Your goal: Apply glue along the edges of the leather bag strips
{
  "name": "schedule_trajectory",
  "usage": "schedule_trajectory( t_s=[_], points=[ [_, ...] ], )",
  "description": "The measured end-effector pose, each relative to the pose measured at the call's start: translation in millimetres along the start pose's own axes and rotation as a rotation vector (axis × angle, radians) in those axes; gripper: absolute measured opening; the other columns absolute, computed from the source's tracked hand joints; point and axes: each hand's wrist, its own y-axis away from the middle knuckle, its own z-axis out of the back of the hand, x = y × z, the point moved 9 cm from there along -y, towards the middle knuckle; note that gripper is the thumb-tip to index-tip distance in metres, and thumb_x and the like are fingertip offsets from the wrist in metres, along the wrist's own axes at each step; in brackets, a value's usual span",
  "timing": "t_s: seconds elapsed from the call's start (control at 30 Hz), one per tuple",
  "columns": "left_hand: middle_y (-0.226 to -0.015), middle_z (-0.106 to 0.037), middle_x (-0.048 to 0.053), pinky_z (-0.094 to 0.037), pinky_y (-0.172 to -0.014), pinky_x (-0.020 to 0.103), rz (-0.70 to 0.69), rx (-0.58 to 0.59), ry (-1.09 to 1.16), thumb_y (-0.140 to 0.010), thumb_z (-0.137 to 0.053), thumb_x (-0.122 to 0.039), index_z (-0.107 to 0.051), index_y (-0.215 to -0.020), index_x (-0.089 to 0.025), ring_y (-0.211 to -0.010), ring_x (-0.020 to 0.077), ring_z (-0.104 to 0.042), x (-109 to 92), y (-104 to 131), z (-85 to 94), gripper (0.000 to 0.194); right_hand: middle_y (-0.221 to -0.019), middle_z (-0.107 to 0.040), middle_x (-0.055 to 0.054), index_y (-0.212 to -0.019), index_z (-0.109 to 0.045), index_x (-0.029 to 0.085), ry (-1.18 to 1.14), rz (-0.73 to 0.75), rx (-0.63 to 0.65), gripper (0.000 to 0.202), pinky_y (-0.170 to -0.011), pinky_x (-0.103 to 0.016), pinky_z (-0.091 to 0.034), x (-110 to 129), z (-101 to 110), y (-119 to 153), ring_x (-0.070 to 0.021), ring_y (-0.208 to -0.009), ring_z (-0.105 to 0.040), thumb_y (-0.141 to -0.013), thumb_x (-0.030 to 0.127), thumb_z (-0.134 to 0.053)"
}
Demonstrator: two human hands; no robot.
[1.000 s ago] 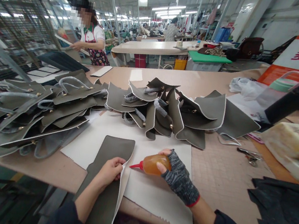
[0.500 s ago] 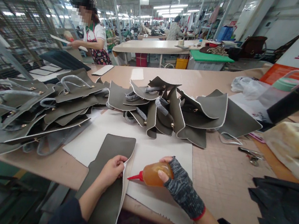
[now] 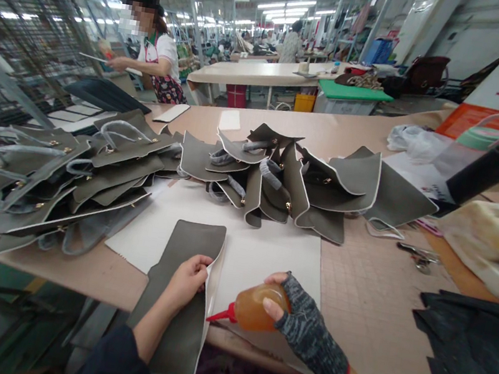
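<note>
My left hand (image 3: pixel 187 283), bare, pinches the right edge of a dark grey-green leather panel (image 3: pixel 173 339) and lifts it slightly, showing a pale edge. The panel lies partly on a white board (image 3: pixel 269 241) and juts past the table's near edge. In my right hand (image 3: pixel 304 322), which wears a fingerless grey knit glove with a red cuff, is a squeeze bottle (image 3: pixel 259 307) of amber liquid. The bottle is tilted on its side. Its red nozzle points left, with the tip at the panel's right edge; whether it touches I cannot tell.
Behind the board lie a pile of grey-green bag pieces (image 3: pixel 338 195) and another pile with wrapped handles (image 3: pixel 47 174) to the left. Clippers (image 3: pixel 418 255), black sheets (image 3: pixel 463 360) and a plastic-wrapped block (image 3: pixel 497 236) sit right. A co-worker (image 3: pixel 157 52) stands at the far left.
My right hand has brought the bottle nearer to me, so its nozzle tip sits lower along the panel's edge. My left hand keeps its pinch in nearly the same place.
</note>
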Motion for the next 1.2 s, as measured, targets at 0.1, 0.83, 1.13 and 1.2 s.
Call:
schedule_trajectory(
  t_s=[0.1,0.83,1.13,1.2],
  points=[
    [-0.051,-0.045,-0.009,-0.035,-0.047,0.02,-0.003,-0.002,-0.001,-0.061,-0.048,-0.023,-0.056,-0.084,-0.016,-0.045,0.0074,-0.042,0.6,0.3,0.2,0.025,-0.098,-0.058,-0.004,-0.102,-0.049,0.023,-0.009,-0.018,0.014,0.023,-0.087,-0.035,-0.044,1.3,-0.3,4.6,-0.0198,-0.094,-0.057,-0.08,0.03,-0.052],
    [-0.055,-0.047,-0.008,-0.035,-0.047,0.021,-0.015,-0.095,-0.008,-0.063,-0.049,-0.028,-0.056,-0.086,-0.017,-0.045,0.008,-0.042,3.1,1.0,4.5,0.027,-0.085,-0.063,-0.004,-0.087,-0.057,0.021,-0.219,-0.355,0.073,0.028,-0.071,-0.036,-0.049,-29.0,2.6,21.5,-0.0234,-0.08,-0.06,-0.07,0.043,-0.057],
    [-0.057,-0.054,-0.005,-0.039,-0.055,0.022,-0.065,-0.096,-0.122,-0.065,-0.054,-0.022,-0.061,-0.089,-0.019,-0.052,0.0117,-0.05,4.2,0.5,1.3,0.025,-0.088,-0.066,-0.009,-0.097,-0.059,0.023,-1.229,-0.752,-0.078,0.041,-0.043,-0.025,-0.046,-71.2,12.6,31.6,-0.0181,-0.065,-0.062,-0.08,0.053,-0.036],
    [-0.062,-0.058,-0.003,-0.04,-0.058,0.023,-0.07,-0.084,-0.14,-0.067,-0.054,-0.023,-0.062,-0.09,-0.018,-0.055,0.0125,-0.052,3.3,5.1,0.4,0.025,-0.092,-0.066,-0.007,-0.104,-0.056,0.027,-1.408,-0.745,-0.11,0.049,-0.05,-0.023,-0.049,-67.3,16.4,27.6,-0.0171,-0.074,-0.064,-0.081,0.058,-0.027]
  ],
)
